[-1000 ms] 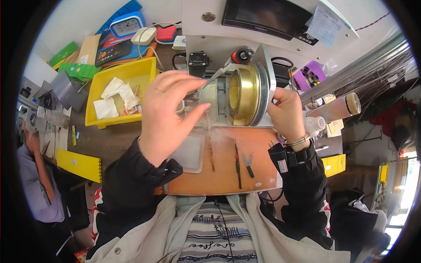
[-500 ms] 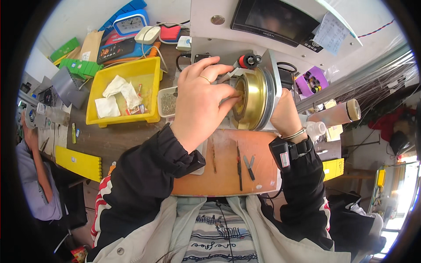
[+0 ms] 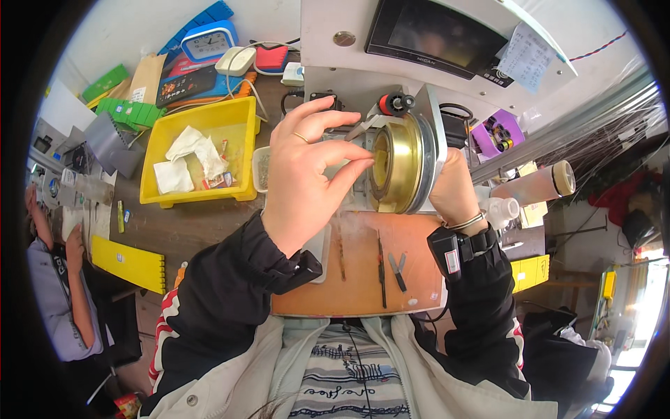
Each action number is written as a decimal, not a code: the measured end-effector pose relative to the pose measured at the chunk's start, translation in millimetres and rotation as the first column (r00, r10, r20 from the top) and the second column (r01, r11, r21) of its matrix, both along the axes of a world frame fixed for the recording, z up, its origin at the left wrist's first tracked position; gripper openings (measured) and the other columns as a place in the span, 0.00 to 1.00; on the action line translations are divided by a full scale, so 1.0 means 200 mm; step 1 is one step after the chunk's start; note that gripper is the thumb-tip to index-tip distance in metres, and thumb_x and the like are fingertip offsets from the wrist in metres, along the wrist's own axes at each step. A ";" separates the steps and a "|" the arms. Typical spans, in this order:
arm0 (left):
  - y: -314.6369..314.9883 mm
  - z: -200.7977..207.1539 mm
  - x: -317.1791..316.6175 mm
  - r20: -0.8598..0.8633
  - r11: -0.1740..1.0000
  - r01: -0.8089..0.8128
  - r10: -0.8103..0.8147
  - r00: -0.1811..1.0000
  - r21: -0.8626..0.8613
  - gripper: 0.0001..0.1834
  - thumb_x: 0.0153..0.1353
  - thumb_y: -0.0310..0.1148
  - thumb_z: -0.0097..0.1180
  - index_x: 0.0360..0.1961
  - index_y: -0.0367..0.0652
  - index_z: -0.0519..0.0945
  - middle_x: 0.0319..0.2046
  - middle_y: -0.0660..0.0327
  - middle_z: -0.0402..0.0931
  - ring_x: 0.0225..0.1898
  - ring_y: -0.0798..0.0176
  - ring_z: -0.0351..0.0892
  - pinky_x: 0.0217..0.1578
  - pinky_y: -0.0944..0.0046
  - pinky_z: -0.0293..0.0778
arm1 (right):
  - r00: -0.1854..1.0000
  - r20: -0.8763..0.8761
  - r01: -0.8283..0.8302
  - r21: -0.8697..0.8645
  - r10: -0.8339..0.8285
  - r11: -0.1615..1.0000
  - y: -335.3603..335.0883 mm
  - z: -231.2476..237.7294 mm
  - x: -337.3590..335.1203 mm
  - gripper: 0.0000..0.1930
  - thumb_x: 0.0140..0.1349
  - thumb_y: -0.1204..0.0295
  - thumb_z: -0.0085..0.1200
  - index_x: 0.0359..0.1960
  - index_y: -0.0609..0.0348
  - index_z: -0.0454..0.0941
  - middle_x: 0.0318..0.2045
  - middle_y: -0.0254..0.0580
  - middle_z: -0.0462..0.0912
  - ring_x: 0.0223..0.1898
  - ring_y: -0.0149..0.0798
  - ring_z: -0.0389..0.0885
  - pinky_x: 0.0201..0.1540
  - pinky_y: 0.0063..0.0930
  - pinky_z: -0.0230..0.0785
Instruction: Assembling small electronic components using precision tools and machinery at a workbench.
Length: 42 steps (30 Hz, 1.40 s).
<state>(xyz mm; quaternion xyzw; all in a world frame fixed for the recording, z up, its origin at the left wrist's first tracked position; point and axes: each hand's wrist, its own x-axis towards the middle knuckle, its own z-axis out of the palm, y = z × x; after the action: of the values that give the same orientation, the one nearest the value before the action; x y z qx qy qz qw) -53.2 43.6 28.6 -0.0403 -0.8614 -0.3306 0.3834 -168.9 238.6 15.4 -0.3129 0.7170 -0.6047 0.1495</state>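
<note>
A gold-coloured metal drum point(image 3: 398, 167) with a hollow centre is mounted against a clear disc and an upright metal plate point(image 3: 436, 126). Just left of its opening is my left hand point(image 3: 307, 164), thumb and index fingertip pressed together and the other fingers raised. Anything in that pinch is too small to make out. My right hand point(image 3: 455, 185) is behind the plate on the right, its fingers hidden. Above the drum sits a black and red roller point(image 3: 396, 104) on a metal arm.
Left of my hand is a yellow bin point(image 3: 251, 140) with white cloths. Tweezers point(image 3: 382, 272) and small snips point(image 3: 398, 269) lie on the orange board point(image 3: 314, 297). A screen point(image 3: 433, 35) hangs above; a purple bin point(image 3: 513, 126) and a bottle point(image 3: 537, 183) are at right. A co-worker point(image 3: 63, 300) sits far left.
My left hand has drawn back leftward, its fingertips now out of the drum's opening. My right hand stays behind the plate. The co-worker's hands have shifted.
</note>
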 end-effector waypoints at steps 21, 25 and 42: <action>-0.33 -0.11 0.17 0.191 0.957 -0.143 0.095 0.977 0.254 0.04 0.53 0.25 0.67 0.30 0.40 0.84 0.41 0.57 0.79 0.52 0.54 0.77 0.54 0.59 0.69 | 0.813 -0.471 0.462 0.164 -0.342 0.872 0.22 0.12 0.10 0.06 0.54 0.79 0.66 0.34 0.61 0.88 0.27 0.36 0.86 0.27 0.25 0.79 0.31 0.20 0.68; -0.40 -0.10 0.17 0.267 0.950 -0.079 -0.005 0.964 0.302 0.04 0.55 0.25 0.65 0.31 0.36 0.82 0.40 0.58 0.78 0.48 0.59 0.76 0.51 0.62 0.68 | 0.806 -0.450 0.487 0.136 -0.384 0.863 0.23 0.13 0.12 0.06 0.55 0.79 0.66 0.34 0.61 0.88 0.26 0.36 0.86 0.25 0.24 0.78 0.28 0.19 0.67; -0.26 -0.08 0.18 0.184 0.987 -0.159 0.157 0.970 -0.007 0.22 0.58 0.18 0.51 0.56 0.36 0.75 0.55 0.48 0.76 0.57 0.47 0.74 0.59 0.56 0.67 | 0.701 -0.712 0.360 0.302 -0.043 0.883 0.45 0.04 0.10 0.10 0.57 0.75 0.61 0.41 0.51 0.87 0.25 0.41 0.84 0.25 0.40 0.83 0.27 0.30 0.71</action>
<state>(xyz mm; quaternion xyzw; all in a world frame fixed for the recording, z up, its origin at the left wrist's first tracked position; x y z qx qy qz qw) -17.3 -8.1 12.2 0.0606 -0.8924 -0.3046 0.3273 -149.0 328.8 22.7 -0.3917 0.8634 -0.2895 -0.1319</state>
